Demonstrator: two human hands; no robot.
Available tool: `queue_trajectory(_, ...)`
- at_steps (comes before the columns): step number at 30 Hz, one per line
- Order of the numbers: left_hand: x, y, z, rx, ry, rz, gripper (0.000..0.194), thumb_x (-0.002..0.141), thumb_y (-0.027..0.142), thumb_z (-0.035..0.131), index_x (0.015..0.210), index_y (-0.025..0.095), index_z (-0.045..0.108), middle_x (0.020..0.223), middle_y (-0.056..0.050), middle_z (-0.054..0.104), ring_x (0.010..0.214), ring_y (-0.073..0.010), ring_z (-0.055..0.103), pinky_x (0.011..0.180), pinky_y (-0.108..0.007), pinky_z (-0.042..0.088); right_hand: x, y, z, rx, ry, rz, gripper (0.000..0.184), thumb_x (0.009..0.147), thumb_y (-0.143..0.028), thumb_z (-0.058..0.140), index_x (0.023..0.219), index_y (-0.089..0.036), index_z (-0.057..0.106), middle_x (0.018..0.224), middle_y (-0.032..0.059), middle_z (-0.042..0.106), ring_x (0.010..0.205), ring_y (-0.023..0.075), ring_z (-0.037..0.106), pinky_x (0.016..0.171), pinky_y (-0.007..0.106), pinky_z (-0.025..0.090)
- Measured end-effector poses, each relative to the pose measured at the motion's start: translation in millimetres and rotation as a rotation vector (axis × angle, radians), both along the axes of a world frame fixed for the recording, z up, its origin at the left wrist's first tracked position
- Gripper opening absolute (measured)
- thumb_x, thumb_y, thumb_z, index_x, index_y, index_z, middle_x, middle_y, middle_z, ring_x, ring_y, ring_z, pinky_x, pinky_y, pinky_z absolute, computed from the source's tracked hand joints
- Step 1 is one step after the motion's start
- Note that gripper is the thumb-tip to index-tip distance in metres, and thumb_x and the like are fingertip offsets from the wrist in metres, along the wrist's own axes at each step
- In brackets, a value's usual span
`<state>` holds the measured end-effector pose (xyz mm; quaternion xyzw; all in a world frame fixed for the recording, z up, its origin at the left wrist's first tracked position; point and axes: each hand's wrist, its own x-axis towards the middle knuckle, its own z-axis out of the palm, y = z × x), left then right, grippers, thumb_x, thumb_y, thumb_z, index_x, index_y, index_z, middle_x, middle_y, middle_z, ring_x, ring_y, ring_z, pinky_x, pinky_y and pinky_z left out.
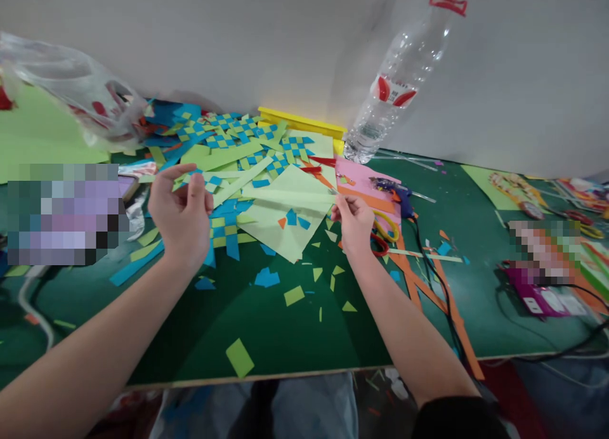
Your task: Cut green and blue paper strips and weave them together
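Pale green, a thin paper strip (299,198) is pinched by the right hand's (356,224) fingers mid-scene above the green counter (280,337); the curled left hand (178,214) looks unloaded. Positioning seems current, calling for gentle steadying.

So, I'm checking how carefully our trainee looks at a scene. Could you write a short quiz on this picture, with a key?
1. True or false: the right hand is nearer the clear bottle than the left hand is.
2. In the picture, the pink sheet lies on which side of the checkered woven pieces: a) left, b) right?
3. Which two colours make up those pieces?

Key: 1. True. 2. b. 3. Blue and green.
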<state>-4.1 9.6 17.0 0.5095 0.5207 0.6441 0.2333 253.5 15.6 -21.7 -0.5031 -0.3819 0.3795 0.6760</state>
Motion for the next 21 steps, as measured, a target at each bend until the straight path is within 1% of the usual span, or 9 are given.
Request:
queue_trajectory(2, 3.4, -8.2, -0.8, 0.100, 0.151, -0.049, 0.015, 0.097, 0.027, 0.046, 0.109, 0.021, 0.052, 0.063, 0.007, 0.044, 0.058, -0.0065, 0.050, 0.058, -0.024, 0.043, -4.0, -2.8, 1.9, 0.026, -0.010, 0.045, 0.027, 0.074, -0.043, 0.073, 0.078, -0.019, 0.062, 0.057, -0.0063, 0.060, 0.043, 0.0064, 0.053, 0.044, 0.021, 0.043)
queue_trajectory(4, 8.1, -18.1, -3.1, 0.167, 0.385, -0.098, 0.017, 0.096, 0.026, 0.043, 0.111, 0.022, 0.051, 0.068, 0.004, 0.051, 0.065, -0.0101, 0.054, 0.067, -0.030, 0.047, -9.3, -6.4, 3.9, 0.040, 0.021, 0.083, 0.027, 0.074, -0.044, 0.072, 0.079, -0.019, 0.061, 0.057, -0.0067, 0.060, 0.042, 0.0061, 0.052, 0.042, 0.021, 0.041)
queue_trajectory(7, 15.4, -30.3, -8.4, 0.327, 0.808, -0.188, 0.012, 0.089, 0.022, 0.050, 0.097, 0.024, 0.059, 0.072, 0.000, 0.064, 0.069, -0.0151, 0.058, 0.076, -0.037, 0.046, -16.8, -13.7, 7.0, -0.015, 0.019, 0.185, 0.030, 0.072, -0.045, 0.074, 0.083, -0.021, 0.060, 0.056, -0.0077, 0.059, 0.039, 0.0061, 0.049, 0.040, 0.022, 0.038)
queue_trajectory(9, 19.3, -34.2, -11.7, 0.424, 0.965, -0.304, 0.014, 0.086, 0.020, 0.054, 0.094, 0.026, 0.064, 0.074, -0.001, 0.068, 0.071, -0.0174, 0.062, 0.079, -0.038, 0.045, -18.6, -20.1, 10.5, -0.085, -0.100, 0.281, 0.034, 0.074, -0.048, 0.073, 0.093, -0.022, 0.060, 0.053, -0.0083, 0.060, 0.036, 0.0076, 0.047, 0.039, 0.023, 0.036)
queue_trajectory(11, 22.3, -34.3, -14.3, 0.421, 1.023, -0.438, 0.020, 0.086, 0.020, 0.054, 0.101, 0.026, 0.066, 0.082, -0.002, 0.071, 0.079, -0.0192, 0.065, 0.081, -0.037, 0.045, -15.0, -27.7, 16.1, -0.114, -0.321, 0.315, 0.038, 0.080, -0.050, 0.067, 0.106, -0.023, 0.059, 0.048, -0.0087, 0.058, 0.036, 0.0103, 0.046, 0.042, 0.026, 0.037)
queue_trajectory(13, 24.4, -31.5, -16.0, 0.357, 1.056, -0.513, 0.023, 0.089, 0.020, 0.052, 0.107, 0.025, 0.065, 0.093, -0.005, 0.073, 0.090, -0.0214, 0.066, 0.085, -0.038, 0.045, -4.2, -35.8, 23.0, -0.063, -0.597, 0.233, 0.037, 0.084, -0.049, 0.062, 0.112, -0.024, 0.061, 0.044, -0.0080, 0.053, 0.042, 0.0136, 0.050, 0.052, 0.028, 0.042)
queue_trajectory(15, 25.8, -27.4, -17.3, 0.305, 1.097, -0.523, 0.025, 0.092, 0.021, 0.049, 0.111, 0.022, 0.064, 0.104, -0.007, 0.072, 0.099, -0.0239, 0.064, 0.087, -0.039, 0.044, 13.5, -43.5, 28.4, -0.042, -0.889, 0.109, 0.032, 0.088, -0.047, 0.057, 0.109, -0.024, 0.063, 0.052, -0.0041, 0.057, 0.051, 0.0164, 0.055, 0.062, 0.032, 0.044)
queue_trajectory(18, 26.7, -22.4, -19.6, 0.250, 1.162, -0.502, 0.027, 0.096, 0.024, 0.044, 0.116, 0.018, 0.061, 0.112, -0.011, 0.069, 0.105, -0.0270, 0.062, 0.087, -0.040, 0.043, 46.9, -52.6, 27.3, -0.020, -1.189, -0.036, 0.032, 0.093, -0.043, 0.049, 0.112, -0.021, 0.061, 0.079, 0.0052, 0.068, 0.074, 0.0224, 0.063, 0.076, 0.038, 0.048)
queue_trajectory(21, 26.6, -20.2, -22.1, 0.168, 1.191, -0.514, 0.030, 0.097, 0.028, 0.041, 0.118, 0.018, 0.061, 0.115, -0.012, 0.068, 0.107, -0.0289, 0.061, 0.086, -0.041, 0.043, 75.2, -56.9, 16.2, -0.008, -1.366, -0.076, 0.034, 0.091, -0.037, 0.050, 0.118, -0.017, 0.057, 0.111, 0.0148, 0.065, 0.107, 0.0299, 0.058, 0.092, 0.046, 0.046)
